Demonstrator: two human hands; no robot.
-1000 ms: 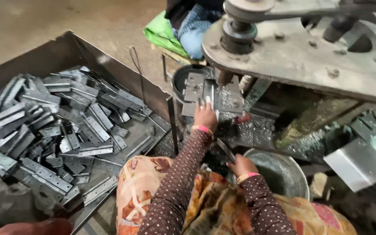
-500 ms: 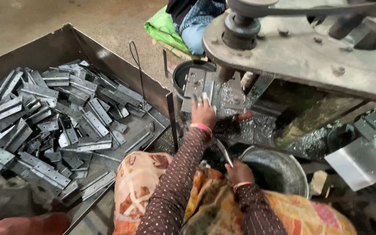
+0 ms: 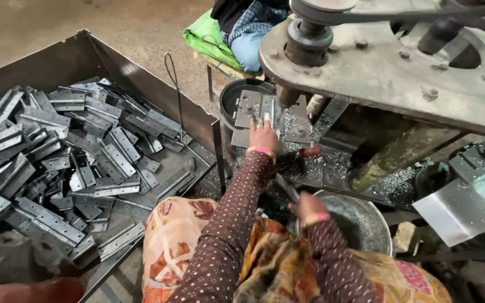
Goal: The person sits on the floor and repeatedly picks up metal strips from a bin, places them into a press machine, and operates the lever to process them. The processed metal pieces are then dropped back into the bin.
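- The left hand (image 3: 263,134) lies flat, fingers spread, pressing on a metal hinge plate (image 3: 252,106) that sits on the machine's bed, right under the drill spindle (image 3: 285,96).
- The right hand (image 3: 309,205) is closed around a dark, thin handle (image 3: 285,187), nearer the body than the left hand.
- A round metal bowl (image 3: 366,224) sits just beside the right hand, on its outer side.
- Well out from the left hand, an open metal bin (image 3: 57,62) holds a heap of hinges (image 3: 63,163).
- Metal shavings (image 3: 332,163) lie between the hands and the machine.
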